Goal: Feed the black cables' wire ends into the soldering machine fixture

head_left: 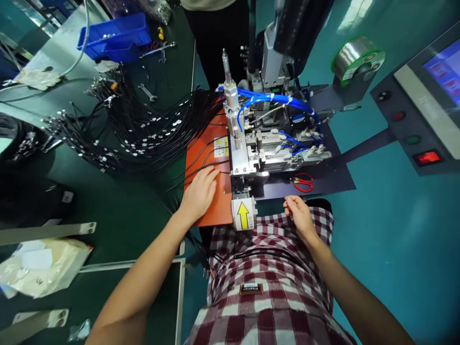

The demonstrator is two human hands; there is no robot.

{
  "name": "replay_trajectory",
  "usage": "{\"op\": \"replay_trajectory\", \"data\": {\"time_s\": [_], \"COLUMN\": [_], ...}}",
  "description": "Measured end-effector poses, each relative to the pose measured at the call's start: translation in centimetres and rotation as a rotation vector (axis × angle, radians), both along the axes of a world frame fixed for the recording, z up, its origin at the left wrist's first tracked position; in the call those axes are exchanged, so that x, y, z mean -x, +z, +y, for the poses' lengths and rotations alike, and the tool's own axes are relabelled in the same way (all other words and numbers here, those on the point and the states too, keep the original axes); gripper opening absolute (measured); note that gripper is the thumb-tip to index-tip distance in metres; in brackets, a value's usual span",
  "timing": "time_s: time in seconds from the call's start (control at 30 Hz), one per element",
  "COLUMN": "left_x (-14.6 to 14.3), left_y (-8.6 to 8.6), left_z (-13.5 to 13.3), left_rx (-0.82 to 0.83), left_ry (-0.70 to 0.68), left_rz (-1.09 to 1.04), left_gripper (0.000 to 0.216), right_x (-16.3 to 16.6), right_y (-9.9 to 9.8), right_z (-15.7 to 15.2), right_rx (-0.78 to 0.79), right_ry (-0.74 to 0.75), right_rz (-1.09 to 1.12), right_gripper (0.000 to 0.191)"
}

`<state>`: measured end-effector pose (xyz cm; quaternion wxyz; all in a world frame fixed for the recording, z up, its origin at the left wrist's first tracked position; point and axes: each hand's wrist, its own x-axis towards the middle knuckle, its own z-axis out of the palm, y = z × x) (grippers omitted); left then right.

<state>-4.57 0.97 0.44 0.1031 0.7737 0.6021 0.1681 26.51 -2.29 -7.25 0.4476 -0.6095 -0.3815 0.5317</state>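
My left hand (200, 192) lies on the orange mat (204, 143) left of the soldering machine (251, 143), fingers together, pressing a thin black wire (206, 165) that leads toward the machine's jig. My right hand (298, 215) hovers over my checked shirt (266, 268) just below the machine's dark base plate (323, 177). Its fingers are curled in a loose pinch, and I cannot make out anything in them. A white block with a yellow arrow (243, 214) sits between my two hands.
A large bundle of black wires (136, 129) with metal tags fans across the green table to the left. Red snips (304, 182) lie on the base plate. A solder spool (355, 57), control panel with red switch (426, 157), blue bin (115, 36) and a standing person (215, 28) surround the machine.
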Motion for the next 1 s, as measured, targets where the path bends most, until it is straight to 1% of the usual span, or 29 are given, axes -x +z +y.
{"op": "replay_trajectory", "data": {"time_s": [0.03, 0.07, 0.1, 0.13, 0.17, 0.2, 0.23, 0.3, 0.33, 0.37, 0.43, 0.5, 0.57, 0.63, 0.7, 0.73, 0.8, 0.87, 0.9, 0.93, 0.97, 1.0], "left_x": [0.4, 0.8, 1.2, 1.5, 1.7, 1.9, 2.1, 2.3, 2.4, 2.6, 3.0, 3.3, 3.6, 4.0, 4.5, 4.7, 4.8, 4.2, 3.5, 2.6, 1.6, 0.5], "left_y": [0.7, 1.4, 2.0, 2.6, 2.9, 3.1, 3.1, 2.7, 2.4, 2.3, 2.4, 3.2, 4.2, 5.3, 6.5, 7.2, 8.6, 9.8, 10.2, 10.3, 10.0, 9.5], "left_z": [0.6, 0.7, 0.2, -0.9, -2.5, -4.3, -6.3, -9.5, -10.5, -11.0, -10.8, -9.6, -8.5, -8.1, -8.3, -8.5, -8.9, -9.0, -9.0, -8.9, -8.7, -8.5], "left_rx": [0.004, 0.003, 0.002, 0.011, 0.050, 0.131, 0.188, 0.192, 0.199, 0.217, 0.265, 0.282, 0.271, 0.298, 0.314, 0.283, 0.144, 0.011, -0.024, -0.016, 0.013, 0.037], "left_ry": [-0.041, -0.078, -0.117, -0.166, -0.276, -0.458, -0.599, -0.658, -0.677, -0.679, -0.653, -0.596, -0.509, -0.385, -0.272, -0.230, -0.158, -0.107, -0.113, -0.160, -0.239, -0.332], "left_rz": [-0.021, -0.039, -0.050, -0.034, 0.018, 0.106, 0.205, 0.413, 0.475, 0.495, 0.429, 0.276, 0.106, -0.086, -0.284, -0.366, -0.468, -0.481, -0.454, -0.388, -0.312, -0.239], "left_gripper": [0.037, 0.036, 0.034, 0.030, 0.026, 0.022, 0.019, 0.013, 0.012, 0.013, 0.015, 0.018, 0.020, 0.017, 0.015, 0.015, 0.017, 0.020, 0.021, 0.023, 0.023, 0.024], "right_x": [-0.1, -0.3, -0.5, -0.7, -1.0, -1.2, -1.4, -1.4, -1.2, -1.0, -0.2, 0.5, 1.1, 1.7, 2.3, 2.7, 3.6, 4.5, 4.9, 5.3, 5.7, 6.0], "right_y": [0.2, 0.5, 0.8, 1.2, 1.6, 1.9, 2.3, 2.9, 3.2, 3.6, 4.5, 5.6, 6.8, 7.6, 8.1, 8.3, 8.7, 9.3, 9.7, 10.2, 10.7, 11.0], "right_z": [-0.2, -0.3, -0.4, -0.5, -0.6, -0.7, -0.7, -0.8, -0.8, -0.8, -0.7, -0.7, -0.9, -1.0, -1.2, -1.3, -1.4, -1.5, -1.6, -1.7, -1.7, -1.8], "right_rx": [0.005, 0.010, 0.015, 0.019, 0.019, 0.011, 0.005, 0.009, 0.013, 0.016, 0.006, -0.019, -0.042, -0.058, -0.067, -0.072, -0.086, -0.113, -0.132, -0.149, -0.163, -0.174], "right_ry": [-0.002, -0.002, 0.000, 0.003, 0.004, 0.015, 0.026, 0.055, 0.068, 0.082, 0.106, 0.133, 0.171, 0.230, 0.306, 0.341, 0.404, 0.470, 0.518, 0.582, 0.660, 0.739], "right_rz": [0.001, 0.003, 0.005, 0.007, 0.007, 0.001, 0.004, 0.023, 0.032, 0.038, 0.037, 0.027, -0.002, -0.046, -0.079, -0.089, -0.103, -0.103, -0.086, -0.053, -0.006, 0.050], "right_gripper": [0.032, 0.031, 0.030, 0.029, 0.028, 0.026, 0.025, 0.022, 0.021, 0.021, 0.019, 0.018, 0.017, 0.017, 0.016, 0.017, 0.016, 0.013, 0.010, 0.010, 0.018, 0.029]}}
